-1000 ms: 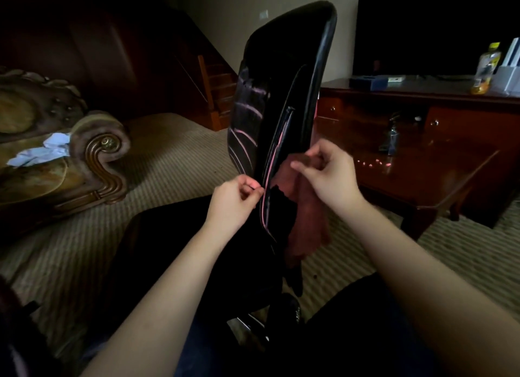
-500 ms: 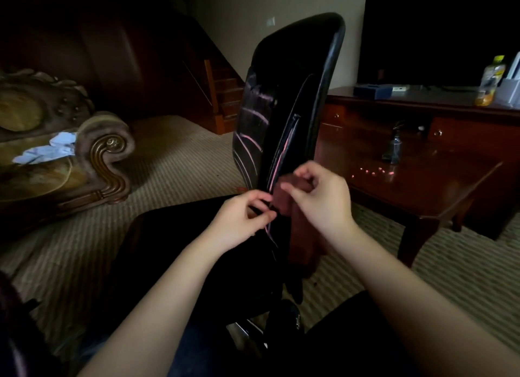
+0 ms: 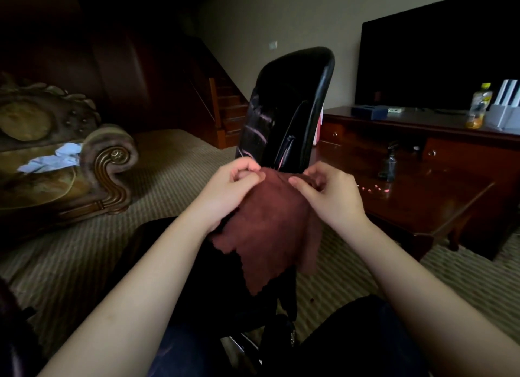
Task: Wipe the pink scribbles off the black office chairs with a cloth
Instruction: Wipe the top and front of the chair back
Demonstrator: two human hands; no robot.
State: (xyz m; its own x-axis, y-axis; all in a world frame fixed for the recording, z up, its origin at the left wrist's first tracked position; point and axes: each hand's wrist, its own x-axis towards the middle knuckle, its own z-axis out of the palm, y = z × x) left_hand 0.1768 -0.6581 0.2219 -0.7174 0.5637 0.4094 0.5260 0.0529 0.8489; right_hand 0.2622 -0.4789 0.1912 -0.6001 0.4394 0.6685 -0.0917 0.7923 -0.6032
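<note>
We are pinching the cloth (image 3: pixel 270 224) taut between left hand (image 3: pixel 228 190) and right hand (image 3: pixel 329 199), probably readying a flat face for the chair's (image 3: pixel 295 100) pink scribbles (image 3: pixel 254 130).

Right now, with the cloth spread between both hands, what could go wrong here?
The left hand and right hand only pinch the top edge of the reddish-brown cloth, so it could slip. The pink scribbles on the black office chair sit in dim light; faint ones might get missed.

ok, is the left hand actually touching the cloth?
Touching. The head view shows the left hand pinching the upper left edge of the brown cloth.
</note>
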